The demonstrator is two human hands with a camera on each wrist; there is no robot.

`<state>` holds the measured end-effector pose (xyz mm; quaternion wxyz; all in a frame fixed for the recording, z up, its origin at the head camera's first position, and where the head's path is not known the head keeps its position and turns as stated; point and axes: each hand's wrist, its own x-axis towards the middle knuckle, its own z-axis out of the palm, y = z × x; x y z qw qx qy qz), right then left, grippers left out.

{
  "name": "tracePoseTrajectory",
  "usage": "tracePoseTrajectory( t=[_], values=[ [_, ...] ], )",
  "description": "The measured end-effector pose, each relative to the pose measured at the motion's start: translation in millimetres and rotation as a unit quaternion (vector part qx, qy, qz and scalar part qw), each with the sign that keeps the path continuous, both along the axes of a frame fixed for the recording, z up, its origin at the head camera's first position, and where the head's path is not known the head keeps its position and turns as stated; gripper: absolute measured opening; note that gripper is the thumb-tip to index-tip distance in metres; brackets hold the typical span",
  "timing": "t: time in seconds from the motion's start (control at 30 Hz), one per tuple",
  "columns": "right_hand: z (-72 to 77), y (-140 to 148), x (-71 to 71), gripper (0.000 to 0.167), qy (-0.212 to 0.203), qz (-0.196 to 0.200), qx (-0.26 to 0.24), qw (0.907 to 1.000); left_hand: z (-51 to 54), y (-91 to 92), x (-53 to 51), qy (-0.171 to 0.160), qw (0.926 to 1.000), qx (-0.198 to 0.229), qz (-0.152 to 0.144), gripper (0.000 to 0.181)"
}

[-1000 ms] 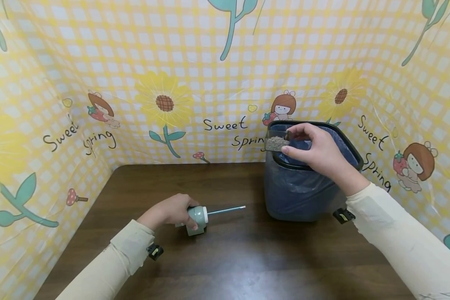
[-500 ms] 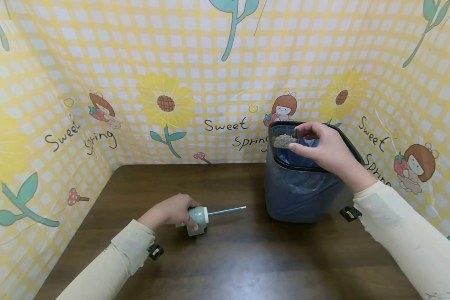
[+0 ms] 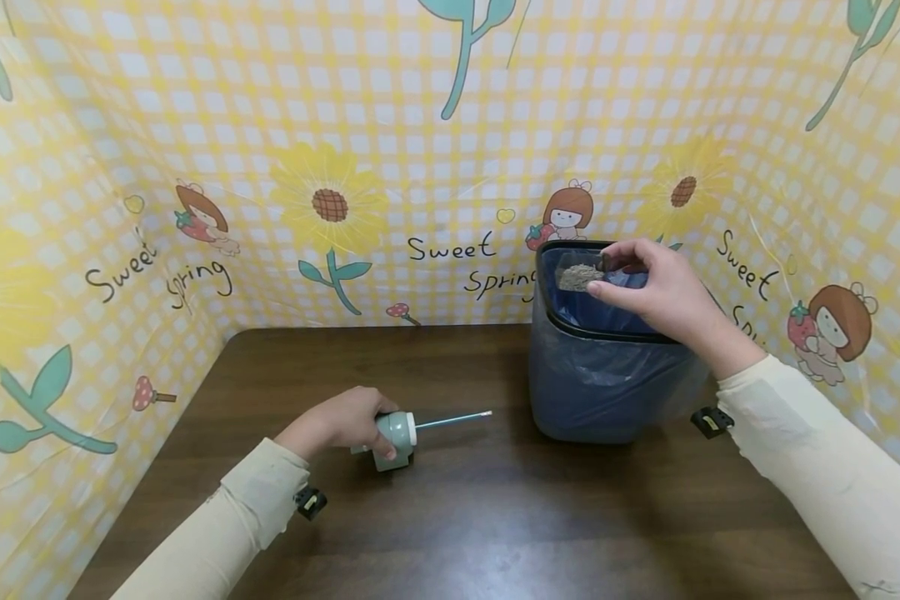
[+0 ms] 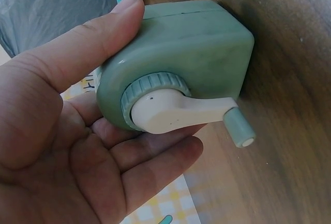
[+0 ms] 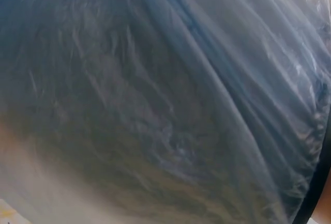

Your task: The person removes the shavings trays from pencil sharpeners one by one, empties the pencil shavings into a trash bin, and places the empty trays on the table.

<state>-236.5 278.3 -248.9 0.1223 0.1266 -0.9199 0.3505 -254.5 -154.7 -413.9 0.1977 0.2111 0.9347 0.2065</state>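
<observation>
My left hand [image 3: 345,421] grips a green hand-crank pencil sharpener [image 3: 396,433] low over the brown table, thumb on one side and fingers on the other. A blue pencil [image 3: 453,421] sticks out of its front, pointing right. In the left wrist view the sharpener's white crank arm [image 4: 165,111] and green knob [image 4: 239,127] face the camera. My right hand [image 3: 663,287] pinches a small clear shavings drawer [image 3: 580,276] between thumb and fingers. Grey shavings lie in the drawer, over the mouth of a waste bin [image 3: 592,392].
A bluish bag lines the bin, held by a black rim [image 3: 607,336]; the same liner [image 5: 155,105] fills the right wrist view. The brown wooden table [image 3: 457,517] meets a yellow checked cloth [image 3: 435,167] at the back and sides.
My right hand has moved right with the shavings drawer, from the bin's left rim to over its opening. The left hand and sharpener have stayed put.
</observation>
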Motion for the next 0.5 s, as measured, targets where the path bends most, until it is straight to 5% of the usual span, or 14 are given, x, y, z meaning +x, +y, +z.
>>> tracePoseTrajectory(
  t=[0.5],
  values=[
    [5.2, 8.7, -2.6, 0.062, -0.001, -0.01, 0.012, 0.9999, 0.1, 0.3, 0.1, -0.001, 1.0, 0.0, 0.003, 0.052]
  ],
)
